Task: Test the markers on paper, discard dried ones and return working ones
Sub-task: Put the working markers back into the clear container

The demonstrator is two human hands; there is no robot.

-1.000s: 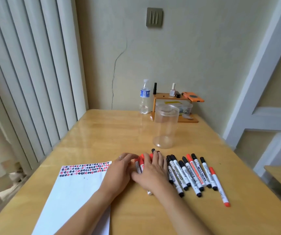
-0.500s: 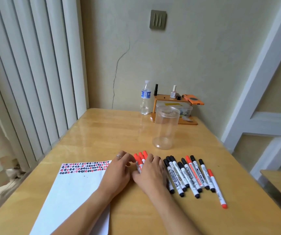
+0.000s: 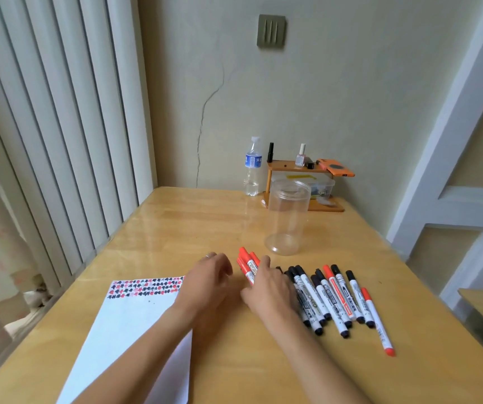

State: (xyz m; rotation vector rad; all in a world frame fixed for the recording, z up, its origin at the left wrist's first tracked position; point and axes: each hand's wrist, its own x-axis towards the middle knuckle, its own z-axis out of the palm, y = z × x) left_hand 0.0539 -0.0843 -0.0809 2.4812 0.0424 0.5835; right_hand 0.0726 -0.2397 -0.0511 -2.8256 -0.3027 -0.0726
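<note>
My right hand (image 3: 269, 290) lies flat over the left end of the row of markers (image 3: 330, 298) on the desk (image 3: 176, 223), fingers straight and pressing down on a few red-capped markers (image 3: 247, 262) whose caps stick out past my fingertips toward 12 o'clock. My left hand (image 3: 208, 279) sits just beside it at 9 o'clock, fingers loosely curled, holding nothing and clear of the markers; there is a ring on one finger. The two hands are close but not touching.

The rest of the markers, mostly black-capped with two red ones among them, fan out at 3 o'clock from my right hand, lying side by side on the desk. The paper (image 3: 135, 325) lies at 9 o'clock under my left forearm, with rows of red and black test marks along its far edge. An empty clear jar (image 3: 288, 217) stands upright at 12 o'clock, just beyond the markers. Farther back near the wall stand a water bottle (image 3: 252, 170) and a small wooden shelf (image 3: 298, 170).
</note>
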